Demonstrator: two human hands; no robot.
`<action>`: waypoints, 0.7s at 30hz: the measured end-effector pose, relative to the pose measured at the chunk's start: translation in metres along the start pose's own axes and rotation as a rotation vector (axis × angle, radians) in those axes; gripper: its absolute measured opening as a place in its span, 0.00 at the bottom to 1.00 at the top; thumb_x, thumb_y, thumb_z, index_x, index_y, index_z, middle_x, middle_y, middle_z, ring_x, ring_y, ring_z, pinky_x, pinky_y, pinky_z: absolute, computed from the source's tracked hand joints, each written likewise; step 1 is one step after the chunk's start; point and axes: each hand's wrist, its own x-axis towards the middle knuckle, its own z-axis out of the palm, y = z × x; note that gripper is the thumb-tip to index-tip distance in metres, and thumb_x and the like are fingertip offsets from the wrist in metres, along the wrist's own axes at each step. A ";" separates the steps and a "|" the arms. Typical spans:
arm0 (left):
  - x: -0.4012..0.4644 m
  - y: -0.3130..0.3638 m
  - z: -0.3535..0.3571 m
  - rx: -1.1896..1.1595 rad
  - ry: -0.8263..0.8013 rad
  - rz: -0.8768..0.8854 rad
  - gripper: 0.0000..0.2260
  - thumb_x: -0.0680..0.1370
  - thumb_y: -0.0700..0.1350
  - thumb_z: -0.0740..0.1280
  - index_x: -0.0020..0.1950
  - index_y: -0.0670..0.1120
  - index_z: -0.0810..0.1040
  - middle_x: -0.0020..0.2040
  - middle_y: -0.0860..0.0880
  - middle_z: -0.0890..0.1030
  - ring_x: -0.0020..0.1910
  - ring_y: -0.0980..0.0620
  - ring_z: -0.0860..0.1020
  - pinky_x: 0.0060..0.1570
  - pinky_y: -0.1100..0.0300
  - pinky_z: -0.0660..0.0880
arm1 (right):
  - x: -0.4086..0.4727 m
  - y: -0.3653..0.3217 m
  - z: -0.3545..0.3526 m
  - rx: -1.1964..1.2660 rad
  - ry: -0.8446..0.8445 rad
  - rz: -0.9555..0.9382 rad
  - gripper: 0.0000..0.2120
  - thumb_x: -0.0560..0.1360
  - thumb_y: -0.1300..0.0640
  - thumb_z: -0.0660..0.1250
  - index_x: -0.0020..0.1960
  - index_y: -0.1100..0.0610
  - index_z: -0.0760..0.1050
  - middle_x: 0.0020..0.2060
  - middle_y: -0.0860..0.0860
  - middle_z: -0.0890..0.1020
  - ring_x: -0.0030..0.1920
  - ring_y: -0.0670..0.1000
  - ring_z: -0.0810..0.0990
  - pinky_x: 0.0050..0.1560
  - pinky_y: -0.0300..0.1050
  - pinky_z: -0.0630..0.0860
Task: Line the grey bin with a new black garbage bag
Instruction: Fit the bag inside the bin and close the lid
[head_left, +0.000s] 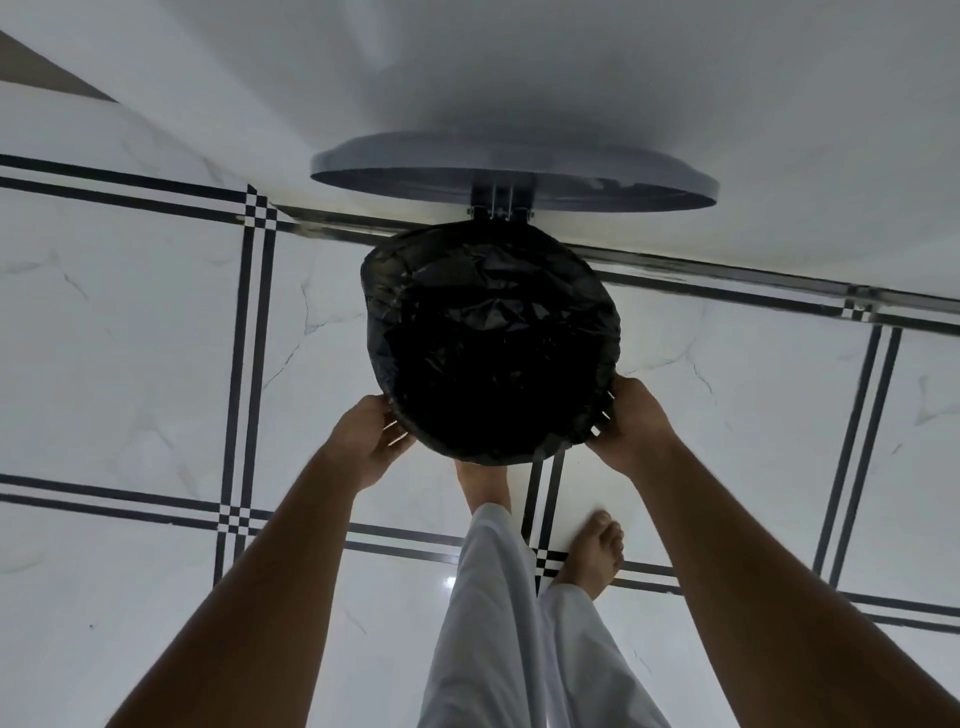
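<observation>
I look straight down into the bin, whose round mouth is covered by the black garbage bag (493, 343). The bag hangs inside and is folded over the rim all the way round, so the bin's grey wall is hidden. Its grey lid (514, 169) stands tipped open against the white wall behind, joined by a hinge (501, 200). My left hand (371, 441) grips the bag's folded edge at the near left of the rim. On the near right of the rim, my right hand (631, 423) holds the bag's edge too.
The bin stands on a white marble-look tile floor (156, 364) with black double lines, close to a white wall (571, 62). My bare feet (595, 553) and white trousers (498, 623) are just in front of the bin; one foot is partly under it.
</observation>
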 end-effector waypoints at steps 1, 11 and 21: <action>0.004 -0.001 0.002 0.030 0.042 0.008 0.11 0.88 0.36 0.59 0.59 0.39 0.82 0.57 0.40 0.87 0.55 0.43 0.86 0.57 0.50 0.85 | 0.005 0.000 0.001 -0.018 0.031 -0.006 0.11 0.88 0.60 0.61 0.62 0.57 0.83 0.51 0.53 0.85 0.50 0.53 0.84 0.45 0.49 0.83; -0.003 0.045 0.010 0.236 0.544 0.488 0.09 0.84 0.43 0.62 0.50 0.46 0.81 0.47 0.49 0.81 0.52 0.47 0.78 0.55 0.54 0.75 | -0.010 -0.038 0.015 -0.018 0.284 -0.372 0.16 0.87 0.41 0.62 0.59 0.51 0.82 0.60 0.48 0.87 0.56 0.48 0.84 0.60 0.47 0.79; -0.022 0.129 0.090 0.781 0.111 0.489 0.33 0.87 0.69 0.54 0.72 0.46 0.84 0.67 0.43 0.84 0.66 0.43 0.82 0.74 0.47 0.74 | -0.017 -0.076 0.081 -0.711 0.081 -0.627 0.31 0.90 0.34 0.49 0.65 0.51 0.85 0.53 0.47 0.82 0.57 0.52 0.78 0.61 0.48 0.71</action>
